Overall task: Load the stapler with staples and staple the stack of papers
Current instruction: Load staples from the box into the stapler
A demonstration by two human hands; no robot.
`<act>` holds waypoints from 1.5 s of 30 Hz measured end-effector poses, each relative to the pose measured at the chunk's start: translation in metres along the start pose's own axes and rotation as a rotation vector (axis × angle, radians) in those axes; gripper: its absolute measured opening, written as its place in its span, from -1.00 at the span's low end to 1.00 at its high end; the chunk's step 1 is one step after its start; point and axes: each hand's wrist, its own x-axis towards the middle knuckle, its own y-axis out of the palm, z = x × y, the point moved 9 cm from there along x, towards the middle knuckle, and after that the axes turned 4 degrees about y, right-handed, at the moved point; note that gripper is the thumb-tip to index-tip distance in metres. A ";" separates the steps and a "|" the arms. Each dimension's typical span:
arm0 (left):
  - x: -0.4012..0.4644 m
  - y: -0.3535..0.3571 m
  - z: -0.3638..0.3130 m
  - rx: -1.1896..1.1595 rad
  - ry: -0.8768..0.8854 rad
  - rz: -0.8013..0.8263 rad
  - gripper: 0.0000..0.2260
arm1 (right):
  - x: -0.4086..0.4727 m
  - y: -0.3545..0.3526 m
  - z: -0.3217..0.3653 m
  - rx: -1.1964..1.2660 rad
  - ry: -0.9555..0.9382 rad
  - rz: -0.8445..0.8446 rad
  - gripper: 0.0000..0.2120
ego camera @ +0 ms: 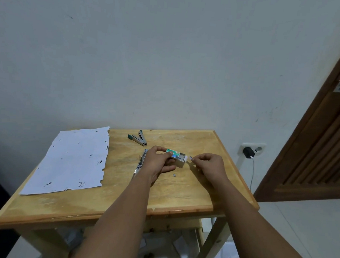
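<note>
Both hands work over the middle of a small wooden bench (181,190) with a raised lip along its edges; bare wood lies open in front of the hands toward the near edge, and a narrower strip lies beyond the right hand toward the right edge.

The left hand (157,162) is closed around a small staple box (176,156), a cardboard block with a green and white label on top, its open end turned toward the right hand. The right hand (209,165) pinches a small pale piece (187,159) at that open end between thumb and forefinger; whether this is a box flap or a strip of staples cannot be told.

Just left of the left hand, partly hidden under the wrist, lies one metal stapler (140,163), long and shiny, apparently opened out. Beyond the left hand, near the far edge, sits a second, smaller tool (137,139) with dark green handles and metal jaws, spread in a V. One tiny loose scrap (174,175) rests on the wood between the two forearms.

Well to the left of the hands lies one stack of papers (71,160), white, flat, with ragged edges and scattered dark marks, its near left corner overhanging the bench's left edge.
</note>
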 end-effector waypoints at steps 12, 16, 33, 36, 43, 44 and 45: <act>0.003 -0.004 0.000 -0.078 -0.001 -0.033 -0.80 | -0.016 0.022 0.019 -0.233 -0.351 -0.070 -0.75; 0.002 -0.002 0.000 -0.044 0.004 -0.014 -0.79 | -0.022 0.024 0.024 -0.185 -0.403 -0.011 -0.65; -0.003 0.009 0.000 0.072 0.035 0.051 -0.72 | -0.031 0.030 0.034 -0.291 -0.560 -0.008 -0.92; -0.004 0.010 0.000 0.077 0.018 0.069 -0.71 | -0.029 0.028 0.030 -0.272 -0.513 -0.010 -0.92; -0.010 0.016 -0.003 0.094 -0.004 0.080 -0.74 | -0.024 0.029 0.030 -0.308 -0.494 -0.052 -0.77; -0.012 0.019 -0.006 0.094 -0.001 0.087 -0.73 | -0.022 0.031 0.028 -0.315 -0.471 -0.033 -0.79; -0.012 0.020 -0.010 0.081 0.007 0.083 -0.71 | -0.019 0.032 0.030 -0.300 -0.451 -0.024 -0.80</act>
